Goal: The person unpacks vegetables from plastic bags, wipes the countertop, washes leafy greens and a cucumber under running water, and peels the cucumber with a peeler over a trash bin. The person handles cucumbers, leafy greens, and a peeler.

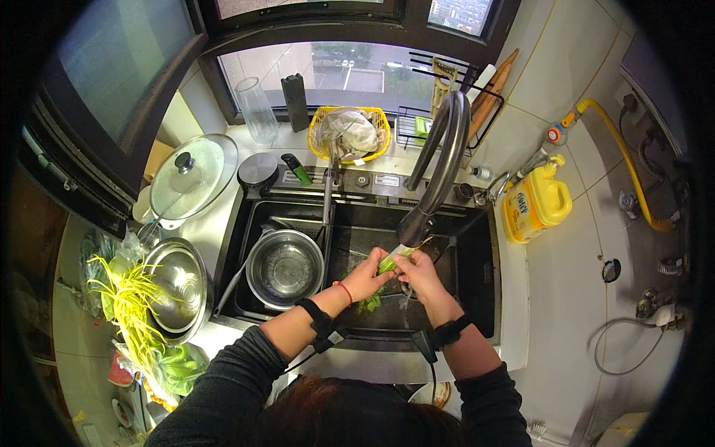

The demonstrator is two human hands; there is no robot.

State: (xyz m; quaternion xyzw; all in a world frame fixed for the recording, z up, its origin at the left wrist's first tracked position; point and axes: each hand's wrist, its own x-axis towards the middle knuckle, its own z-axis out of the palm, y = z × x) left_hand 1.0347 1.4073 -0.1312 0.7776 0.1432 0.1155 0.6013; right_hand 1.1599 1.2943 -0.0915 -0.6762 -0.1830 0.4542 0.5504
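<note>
Over the right basin of a dark double sink (475, 304), my left hand (366, 275) grips a bunch of leafy green vegetable (369, 302). Its pale green stems point up toward the faucet, and the leaves hang below my fingers. My right hand (418, 272) pinches the stems close to their upper end, right beside my left. Directly above both hands is the spout head of a tall metal faucet (414, 226). Parts of the stems are hidden by my fingers.
In the left basin sits a steel bowl (285, 269). On the left counter are stacked steel bowls (179, 288), yellow-green vegetables (131, 302) and a glass lid (195, 174). Behind the sink stands a yellow basket (317, 146) with cloth; a yellow detergent jug (533, 204) is at right.
</note>
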